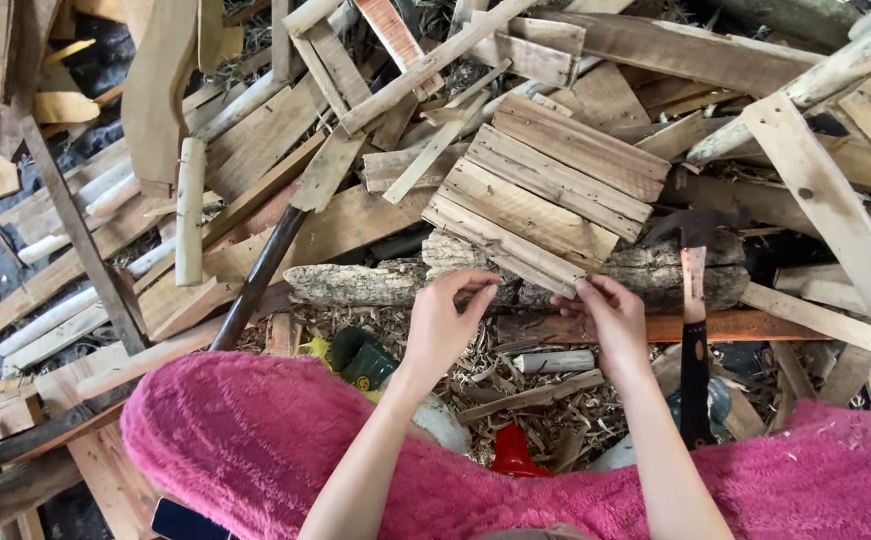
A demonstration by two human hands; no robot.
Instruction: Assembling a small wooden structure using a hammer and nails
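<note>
A slatted panel of pale wooden boards (545,185) leans on a rough grey log (375,283). My left hand (442,322) reaches to the panel's lower edge, fingers curled at the lowest slat. My right hand (607,315) pinches the same lower edge a little to the right. A claw hammer (693,300) with a black and rusty-red handle stands upright beside my right hand, its head resting on the log. A thick pink fleece cloth (255,440) covers my lap below both arms.
Scrap planks, sticks and offcuts are piled all around. A long dark pole (255,285) lies diagonally at the left. Wood shavings, a green bottle (360,358), a red item (513,452) and an orange plank (755,325) lie near my knees.
</note>
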